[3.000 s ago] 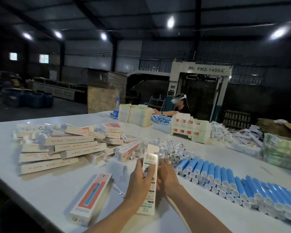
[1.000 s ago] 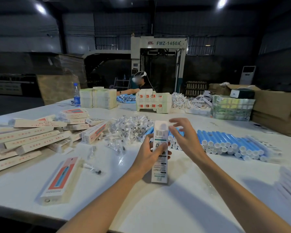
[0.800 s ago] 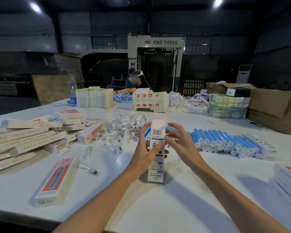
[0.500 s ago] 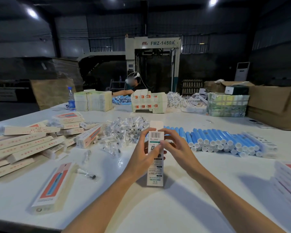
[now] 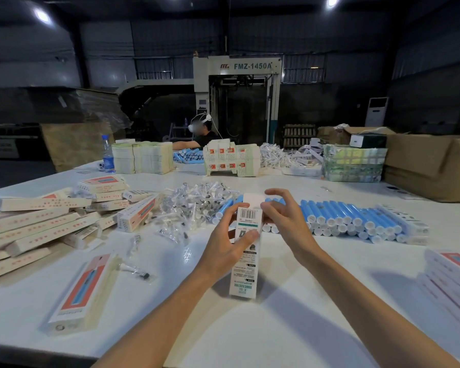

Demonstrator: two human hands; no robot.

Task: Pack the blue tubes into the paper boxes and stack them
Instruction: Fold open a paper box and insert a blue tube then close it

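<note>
A white table (image 5: pixel 250 341) bears a row of blue tubes (image 5: pixel 343 215), a heap of paper boxes (image 5: pixel 37 224) at left, clear packets (image 5: pixel 197 200) between, and 1 separate box (image 5: pixel 83 290) near the front edge.

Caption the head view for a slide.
Left hand grips an upright paper box, right hand at its top flap, blue tubes behind.

- The left hand (image 5: pixel 223 248) is bare and slender, its fingers (image 5: pixel 230 212) long and thin.
- The right hand (image 5: pixel 290 224) is bare too, with knuckles and faint tendon lines showing on its back.
- The left forearm (image 5: pixel 157 322) is bare from the wrist to the lower edge of the view, slim and smooth.
- The right forearm (image 5: pixel 369 309) is likewise bare along its whole visible length, with a narrow wrist.
</note>
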